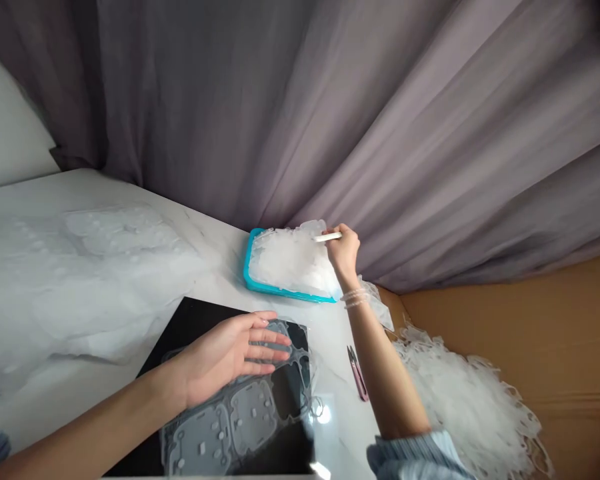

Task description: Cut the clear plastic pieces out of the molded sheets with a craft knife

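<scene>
My right hand [344, 250] is closed round a white pen-like tool [329, 237] at the far right corner of the blue tray [290, 293]. Thin translucent pieces [293, 260] are heaped in that tray. One clear rounded piece [314, 229] stands up at its back edge, close to the tool's tip; I cannot tell whether my fingers touch it. My left hand [235, 357] is open, fingers spread, holding nothing. It hovers over a translucent moulded sheet [253, 415] with rounded panels and small nubs, which lies on a black mat [180, 333]. My hand hides part of the sheet.
Small pink-handled thread snips [357, 375] lie beside my right forearm. Stringy clear scraps [473, 407] fill a cardboard box [545, 333] at the right. Translucent sheets under plastic [95, 280] cover the left of the white table. A grey curtain [240, 113] hangs behind.
</scene>
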Demonstrator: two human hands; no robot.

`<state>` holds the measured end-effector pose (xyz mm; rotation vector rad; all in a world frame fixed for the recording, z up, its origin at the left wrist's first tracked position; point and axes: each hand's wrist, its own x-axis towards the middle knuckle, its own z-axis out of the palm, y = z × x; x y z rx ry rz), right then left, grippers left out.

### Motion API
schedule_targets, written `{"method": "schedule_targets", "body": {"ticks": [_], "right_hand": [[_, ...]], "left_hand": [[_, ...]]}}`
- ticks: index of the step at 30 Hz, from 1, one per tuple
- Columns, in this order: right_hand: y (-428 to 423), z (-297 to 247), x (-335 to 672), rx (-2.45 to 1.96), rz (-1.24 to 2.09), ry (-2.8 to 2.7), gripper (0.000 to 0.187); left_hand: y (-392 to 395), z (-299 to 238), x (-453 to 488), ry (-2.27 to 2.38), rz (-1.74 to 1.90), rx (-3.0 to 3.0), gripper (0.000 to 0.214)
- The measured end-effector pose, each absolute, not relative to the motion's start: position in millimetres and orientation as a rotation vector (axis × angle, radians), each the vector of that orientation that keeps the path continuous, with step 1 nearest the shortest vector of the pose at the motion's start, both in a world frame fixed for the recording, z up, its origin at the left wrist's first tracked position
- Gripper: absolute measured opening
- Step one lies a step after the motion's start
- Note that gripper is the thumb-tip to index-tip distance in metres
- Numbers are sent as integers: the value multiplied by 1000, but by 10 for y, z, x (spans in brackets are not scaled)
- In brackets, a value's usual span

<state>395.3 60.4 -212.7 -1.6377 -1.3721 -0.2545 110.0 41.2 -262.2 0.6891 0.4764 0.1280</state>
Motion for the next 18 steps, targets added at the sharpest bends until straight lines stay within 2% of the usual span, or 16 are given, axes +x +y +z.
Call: {"method": "schedule_targets", "body": {"ticks": [4, 8, 11, 13, 16, 18], "right_hand": [[678, -2289, 3985, -1732, -389, -1310, 18], [538, -2378, 3834, -1764, -296, -1485, 12], [446, -2312, 3712, -1777, -195, -1509, 15], [324, -2242, 3623, -1774, -173, -1422, 25], [-27, -2218, 3412, -1755, -121, -1294, 43], [-320, -2321, 3214, -1771, -46, -1260, 46]], "left_hand": [[486, -2553, 1039, 481, 179, 706, 59], [623, -2491, 987, 508, 257, 732, 51], [680, -2492, 963, 515, 360, 861, 44], [664, -2566, 946, 516, 402, 1096, 37], [565, -2831, 905, 505, 387, 1705, 32], [481, -3090, 876, 410, 367, 2191, 34]]}}
